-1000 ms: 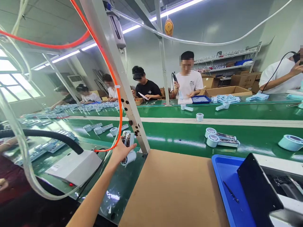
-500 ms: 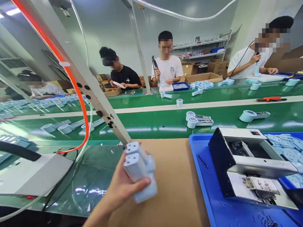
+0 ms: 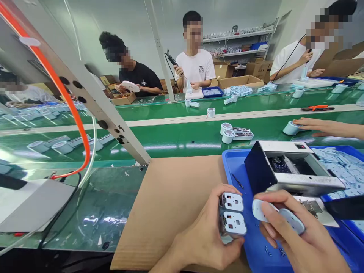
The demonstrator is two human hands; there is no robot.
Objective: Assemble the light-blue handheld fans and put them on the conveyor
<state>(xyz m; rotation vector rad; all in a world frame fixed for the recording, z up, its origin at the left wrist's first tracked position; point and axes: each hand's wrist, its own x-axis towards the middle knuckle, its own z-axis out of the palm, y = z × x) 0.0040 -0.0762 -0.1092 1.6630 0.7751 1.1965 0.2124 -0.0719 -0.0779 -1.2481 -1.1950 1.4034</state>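
Observation:
My left hand (image 3: 207,237) is closed around two light-blue plastic housings (image 3: 233,213), held side by side. Their ends, with small square and round holes, face right. Close beside them, my right hand (image 3: 304,239) pinches two rounded light-blue plastic covers (image 3: 261,211), a small gap from the housings. Both hands are above the edge between the cardboard sheet (image 3: 173,193) and the blue tray (image 3: 227,157). The tray holds a metal screw feeder (image 3: 295,178) and loose dark screws (image 3: 267,250). My right hand partly hides the feeder's front.
A second tray holds many light-blue covers (image 3: 338,167). Another person's hand (image 3: 318,125) touches a round-headed device (image 3: 291,128) on the green belt. Two similar devices (image 3: 229,136) lie nearby. A slanted metal post (image 3: 113,125) with an orange hose (image 3: 76,117) stands left. Co-workers sit opposite.
My left hand has moved right and turned the housings. My right hand has come into view with the covers. Another person's hand has reached in from the right. The view has shifted.

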